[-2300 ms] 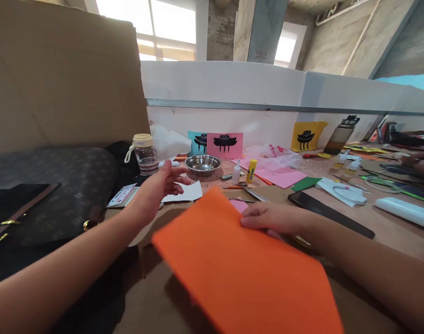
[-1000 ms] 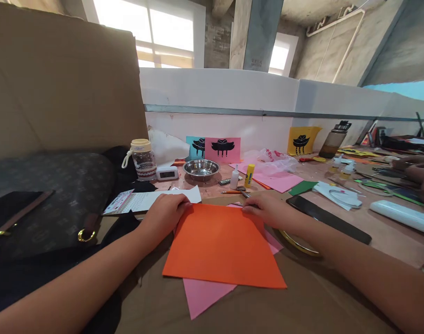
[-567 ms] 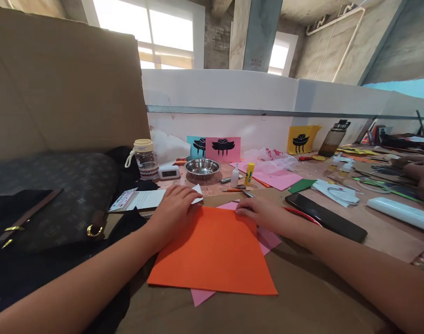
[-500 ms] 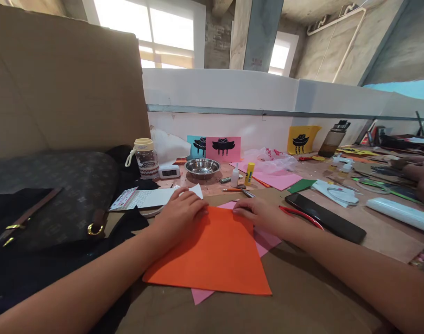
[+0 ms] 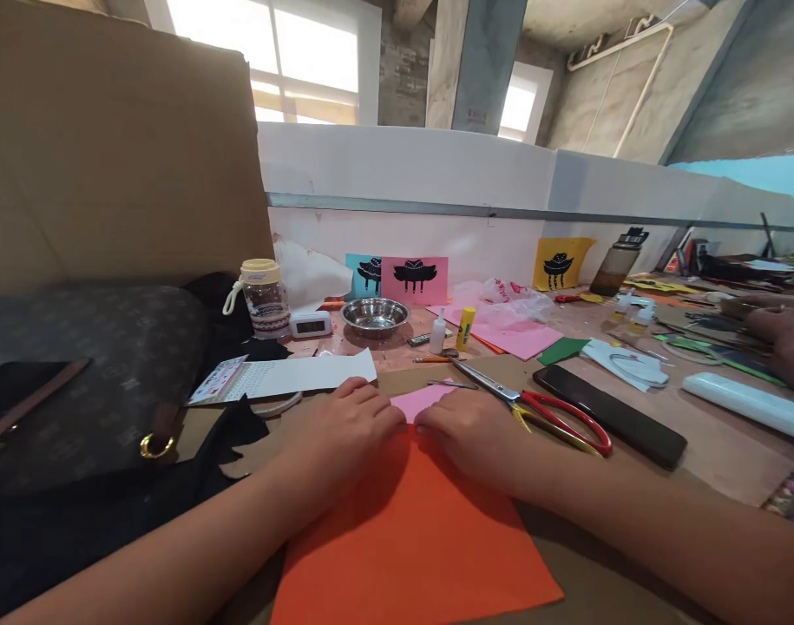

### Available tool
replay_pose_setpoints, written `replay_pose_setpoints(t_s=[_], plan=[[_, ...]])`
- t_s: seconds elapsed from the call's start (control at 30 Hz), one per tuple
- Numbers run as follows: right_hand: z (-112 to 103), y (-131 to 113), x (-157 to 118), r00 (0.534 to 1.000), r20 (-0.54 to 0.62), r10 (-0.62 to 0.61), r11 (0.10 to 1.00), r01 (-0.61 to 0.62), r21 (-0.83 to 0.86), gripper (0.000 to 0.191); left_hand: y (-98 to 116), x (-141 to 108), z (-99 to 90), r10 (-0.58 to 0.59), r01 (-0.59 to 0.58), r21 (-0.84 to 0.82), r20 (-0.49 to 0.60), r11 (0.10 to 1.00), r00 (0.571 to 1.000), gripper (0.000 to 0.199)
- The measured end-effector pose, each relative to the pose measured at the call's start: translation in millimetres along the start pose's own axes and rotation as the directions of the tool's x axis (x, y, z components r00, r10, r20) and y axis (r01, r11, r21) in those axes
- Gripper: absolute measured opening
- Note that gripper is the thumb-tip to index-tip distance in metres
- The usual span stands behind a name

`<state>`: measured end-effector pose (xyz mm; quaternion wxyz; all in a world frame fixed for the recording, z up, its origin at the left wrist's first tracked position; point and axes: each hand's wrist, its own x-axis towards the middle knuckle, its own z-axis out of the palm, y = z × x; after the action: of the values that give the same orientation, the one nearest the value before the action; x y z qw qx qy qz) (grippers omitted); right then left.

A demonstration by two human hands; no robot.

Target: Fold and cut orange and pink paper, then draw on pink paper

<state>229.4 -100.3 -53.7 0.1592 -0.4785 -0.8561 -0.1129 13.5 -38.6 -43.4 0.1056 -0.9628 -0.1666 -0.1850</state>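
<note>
A sheet of orange paper lies in front of me, its far edge pinched between the curled fingers of my left hand and my right hand. The two hands almost meet at that edge. Beyond it, part of a pink sheet shows; the orange paper and my hands hide the rest. Just past my right hand lie scissors with red handles and a thin dark tool. Brown cardboard is underneath.
A black phone lies right of the scissors. A steel bowl, glue stick, small white bottle and jar stand behind. At left sits a brown bag. A co-worker's hand is at far right.
The orange paper has come nearer to me, covering the lower pink corner. Both hands have moved closer together and slightly toward me along its far edge. More of the scissors shows.
</note>
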Motion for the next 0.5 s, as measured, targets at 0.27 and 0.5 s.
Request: replay_pose_setpoints(t_s=[0.27,0.5], plan=[[-16,11,2,0.971,0.138,0.195,0.978,-0.204,0.054,0.022,-30,-3,16.9,-0.184,0.184,0.004,-0.060,0.983,0.981,0.013],[-23,20,1,0.941,0.217,0.261,0.948,-0.293,0.126,0.022,-53,-7,19.6,-0.203,0.205,0.058,-0.041,0.977,0.978,0.021]])
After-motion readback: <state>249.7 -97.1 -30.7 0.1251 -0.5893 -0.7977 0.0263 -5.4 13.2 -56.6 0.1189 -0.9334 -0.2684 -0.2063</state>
